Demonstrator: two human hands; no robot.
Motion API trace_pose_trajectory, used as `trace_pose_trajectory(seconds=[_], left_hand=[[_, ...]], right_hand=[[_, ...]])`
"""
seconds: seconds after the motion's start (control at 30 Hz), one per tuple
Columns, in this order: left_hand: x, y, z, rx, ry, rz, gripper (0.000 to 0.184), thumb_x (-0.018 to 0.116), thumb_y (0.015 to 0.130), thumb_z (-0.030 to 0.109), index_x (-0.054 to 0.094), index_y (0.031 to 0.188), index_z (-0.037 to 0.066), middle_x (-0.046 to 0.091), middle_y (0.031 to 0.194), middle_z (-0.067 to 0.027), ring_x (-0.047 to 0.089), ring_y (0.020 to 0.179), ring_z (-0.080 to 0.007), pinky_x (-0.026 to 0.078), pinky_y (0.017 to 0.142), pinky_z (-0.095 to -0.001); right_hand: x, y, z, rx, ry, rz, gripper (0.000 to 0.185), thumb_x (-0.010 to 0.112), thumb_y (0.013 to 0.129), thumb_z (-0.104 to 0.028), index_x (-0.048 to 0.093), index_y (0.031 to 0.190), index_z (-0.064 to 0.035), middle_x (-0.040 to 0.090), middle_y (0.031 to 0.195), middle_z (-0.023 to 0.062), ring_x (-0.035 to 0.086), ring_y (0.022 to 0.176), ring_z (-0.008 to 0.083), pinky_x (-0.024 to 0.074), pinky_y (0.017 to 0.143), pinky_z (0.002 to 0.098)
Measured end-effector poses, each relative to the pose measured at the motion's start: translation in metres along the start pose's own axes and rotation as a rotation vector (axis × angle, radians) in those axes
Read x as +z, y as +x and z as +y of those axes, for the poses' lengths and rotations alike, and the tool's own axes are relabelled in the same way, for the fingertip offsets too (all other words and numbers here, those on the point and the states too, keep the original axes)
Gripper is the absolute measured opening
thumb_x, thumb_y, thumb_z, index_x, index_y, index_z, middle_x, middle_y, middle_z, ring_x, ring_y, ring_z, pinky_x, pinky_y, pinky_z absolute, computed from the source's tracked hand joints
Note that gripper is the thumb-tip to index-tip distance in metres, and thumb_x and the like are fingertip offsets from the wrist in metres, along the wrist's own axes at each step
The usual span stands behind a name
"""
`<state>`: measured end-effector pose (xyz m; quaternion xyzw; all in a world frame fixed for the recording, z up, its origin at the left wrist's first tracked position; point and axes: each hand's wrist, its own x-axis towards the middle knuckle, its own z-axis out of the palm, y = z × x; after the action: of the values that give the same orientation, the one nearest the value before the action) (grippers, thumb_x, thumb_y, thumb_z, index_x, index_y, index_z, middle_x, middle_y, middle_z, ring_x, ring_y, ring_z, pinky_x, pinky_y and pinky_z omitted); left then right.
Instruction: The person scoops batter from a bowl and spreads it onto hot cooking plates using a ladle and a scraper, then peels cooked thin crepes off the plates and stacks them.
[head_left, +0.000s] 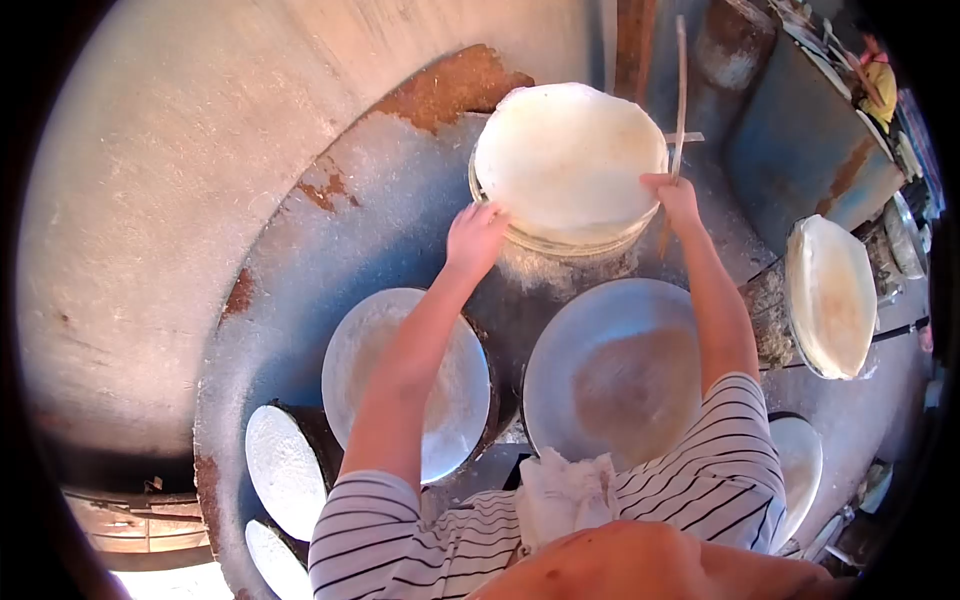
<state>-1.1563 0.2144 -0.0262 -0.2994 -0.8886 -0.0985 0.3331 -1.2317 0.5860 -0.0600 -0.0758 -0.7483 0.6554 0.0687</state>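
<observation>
A stack of round, pale flat sheets (pixel 570 165) rests on a drum-like stand at the top centre. My left hand (pixel 478 238) touches the stack's lower left edge, with its fingers at the rim; whether they pinch a sheet is hard to see. On the right side, my right hand (pixel 677 198) is closed around a long thin stick (pixel 681 90), its fingertips at the stack's edge. Below my forearms are two round metal pans, one at the left (pixel 455 400) and a wider one at the right (pixel 625 370).
Another pale stack (pixel 832 295) stands at the right. White-topped round containers (pixel 285 470) are at the lower left, and a round lid-like surface (pixel 797 470) is at the lower right. A large curved wall (pixel 200 180) rises at the left. A person (pixel 877 88) in yellow is at the far upper right.
</observation>
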Motion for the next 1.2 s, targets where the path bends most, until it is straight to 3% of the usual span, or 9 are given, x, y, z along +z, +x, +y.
trace_pose_trajectory(seconds=[0.23,0.43,0.5,0.7,0.87,1.0,1.07,1.17,1.2], left_hand=[[-0.145,-0.153,0.041,-0.346,0.066,-0.113,0.018,0.064,0.076,0.009,0.066,0.093,0.011,0.061,0.093,-0.0063,0.060,0.085,-0.0281,0.050,0.075,-0.0387],[-0.288,-0.349,0.223,-0.944,0.078,-0.311,0.020,0.061,0.077,0.009,0.064,0.097,0.010,0.061,0.096,-0.0084,0.060,0.088,-0.0296,0.051,0.074,-0.0385],[-0.317,-0.417,0.304,-1.209,0.057,-0.348,0.025,0.061,0.078,0.010,0.063,0.102,0.010,0.059,0.103,-0.0104,0.058,0.093,-0.0306,0.051,0.076,-0.0398],[-0.400,-0.579,0.515,-2.205,0.466,-0.400,0.038,0.059,0.078,0.015,0.055,0.116,0.010,0.049,0.115,-0.0177,0.052,0.105,-0.0347,0.048,0.083,-0.0442],[-0.524,-0.711,0.619,-2.534,1.150,0.081,0.043,0.060,0.081,0.024,0.052,0.119,0.005,0.051,0.112,-0.0201,0.050,0.106,-0.0363,0.045,0.087,-0.0446],[-0.555,-0.859,0.599,-3.123,0.839,0.844,0.094,0.063,0.073,0.060,0.027,0.143,0.008,0.035,0.138,-0.0299,0.041,0.124,-0.0439,0.037,0.101,-0.0470],[-0.548,-0.893,0.585,-3.255,0.402,0.991,0.102,0.067,0.072,0.052,0.012,0.146,0.007,0.035,0.139,-0.0286,0.041,0.126,-0.0406,0.033,0.106,-0.0458],[-0.512,-0.938,0.633,-3.118,0.160,0.938,0.091,0.061,0.077,0.028,0.005,0.146,0.008,0.034,0.140,-0.0287,0.037,0.131,-0.0355,0.032,0.107,-0.0436],[-0.507,-0.931,0.662,-3.211,0.242,0.987,0.078,0.051,0.081,0.017,0.007,0.146,0.009,0.049,0.126,-0.0275,0.055,0.112,-0.0349,0.049,0.089,-0.0428]], right_hand=[[-0.006,0.013,0.018,-0.068,0.033,0.021,0.036,0.046,0.068,0.004,0.073,0.091,-0.0026,0.068,0.087,0.0078,0.060,0.079,0.0155,0.0451,0.075,0.0257],[-0.026,-0.093,-0.040,-0.154,-0.380,0.059,0.023,0.062,0.085,-0.017,0.069,0.099,-0.0007,0.067,0.092,0.0077,0.059,0.084,0.0147,0.0451,0.079,0.0282],[-0.013,-0.106,0.015,-0.233,-0.292,-0.149,0.024,0.061,0.081,-0.013,0.069,0.100,-0.0013,0.068,0.094,0.0043,0.056,0.079,0.0104,0.0438,0.072,0.0256],[0.184,-0.471,-0.027,-0.174,-0.170,-1.148,0.040,0.044,0.071,-0.001,0.066,0.105,0.0006,0.066,0.103,0.0075,0.056,0.091,0.0121,0.0420,0.077,0.0242],[0.194,-0.639,0.007,-0.036,-0.390,-1.622,0.039,0.041,0.072,0.002,0.062,0.105,0.0013,0.064,0.106,0.0091,0.057,0.099,0.0174,0.0461,0.080,0.0293],[0.241,-0.739,-0.019,-0.148,-0.685,-1.819,0.022,0.043,0.095,-0.012,0.061,0.103,0.0000,0.064,0.085,0.0082,0.059,0.059,0.0105,0.0465,0.048,0.0244],[0.274,-0.815,-0.051,-0.406,-0.706,-1.992,0.024,0.048,0.095,-0.019,0.060,0.105,-0.0008,0.062,0.071,0.0089,0.058,0.054,0.0113,0.0434,0.050,0.0276],[0.320,-0.931,-0.028,-0.987,-0.216,-2.093,0.045,0.061,0.085,-0.024,0.052,0.126,-0.0104,0.063,0.089,0.0183,0.059,0.088,0.0395,0.0483,0.077,0.0400],[0.316,-0.985,-0.051,-0.990,-0.260,-2.169,0.050,0.060,0.084,-0.021,0.046,0.131,-0.0135,0.062,0.095,0.0182,0.059,0.091,0.0383,0.0480,0.078,0.0427]])
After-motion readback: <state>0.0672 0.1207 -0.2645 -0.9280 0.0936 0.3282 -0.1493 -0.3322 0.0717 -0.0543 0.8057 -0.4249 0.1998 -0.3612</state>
